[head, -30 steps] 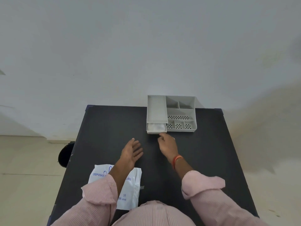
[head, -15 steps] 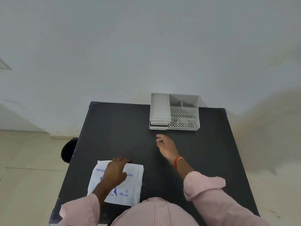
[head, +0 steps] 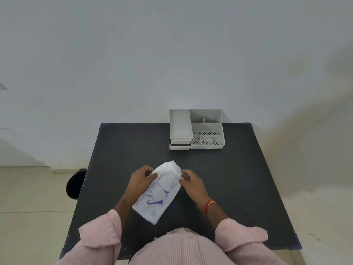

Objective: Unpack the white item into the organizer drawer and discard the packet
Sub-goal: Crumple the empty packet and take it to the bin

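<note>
A white packet (head: 160,192) with blue print hangs above the middle of the black table (head: 118,150), tilted with its top end away from me. My left hand (head: 140,178) grips its upper left edge and my right hand (head: 190,181) pinches its upper right corner. The grey organizer (head: 206,129) stands at the table's far edge. Its small drawers (head: 180,144) at the front left look pushed in. What lies inside the drawers and the packet is hidden.
A dark round object (head: 75,185) sits on the floor left of the table. A white wall rises right behind the organizer. My pink-striped sleeves cover the table's near edge.
The drawer, open one second ago, is now pushed in. My left hand lifted the packet from the near left of the table to the middle, and my right hand came back to grip it.
</note>
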